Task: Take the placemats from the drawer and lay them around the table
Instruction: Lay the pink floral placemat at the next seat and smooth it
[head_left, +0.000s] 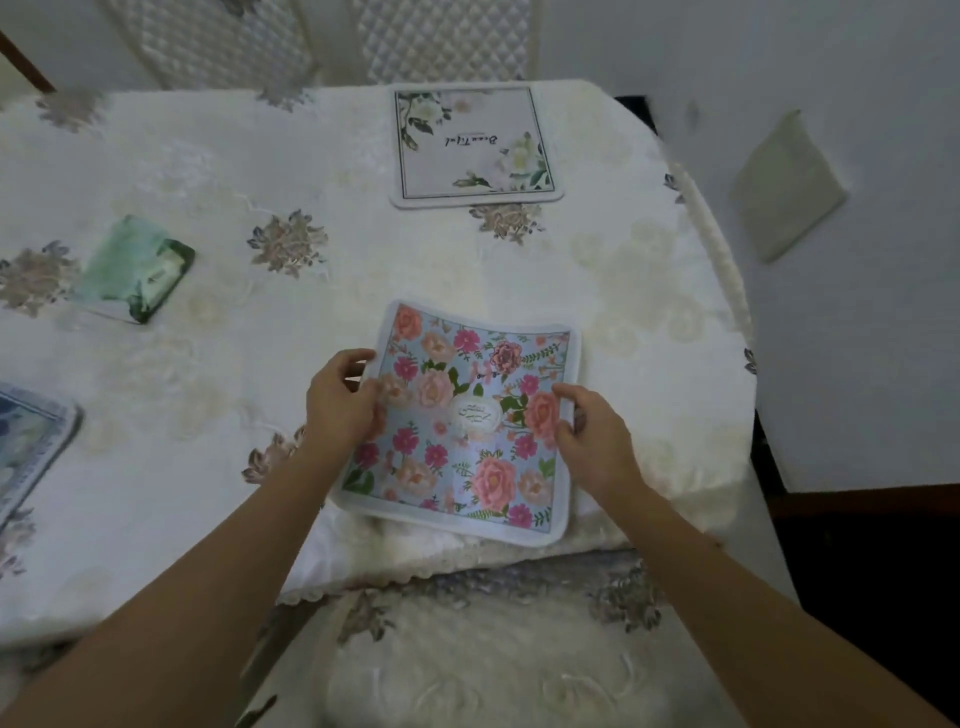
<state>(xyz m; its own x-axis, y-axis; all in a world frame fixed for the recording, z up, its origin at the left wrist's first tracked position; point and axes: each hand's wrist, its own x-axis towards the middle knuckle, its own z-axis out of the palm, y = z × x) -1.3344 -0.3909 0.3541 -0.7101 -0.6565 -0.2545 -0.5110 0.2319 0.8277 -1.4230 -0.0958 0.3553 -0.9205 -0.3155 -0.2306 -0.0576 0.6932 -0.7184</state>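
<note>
A blue placemat with pink flowers (467, 358) lies near the table's front edge, its far corners curling up a little. My left hand (340, 402) pinches its left edge with curled fingers. My right hand (592, 434) holds its right edge the same way. A white placemat with green leaves and script (472, 140) lies flat at the far side of the table. A green placemat (137, 267) lies to the left. A blue-bordered placemat (31, 441) shows partly at the left frame edge.
The table wears a cream embroidered tablecloth (260, 171). A cushioned chair seat (483, 670) stands right below the front edge. Two quilted chair backs (322, 36) stand beyond the far side. A greenish cushion (787, 184) lies on the floor at the right.
</note>
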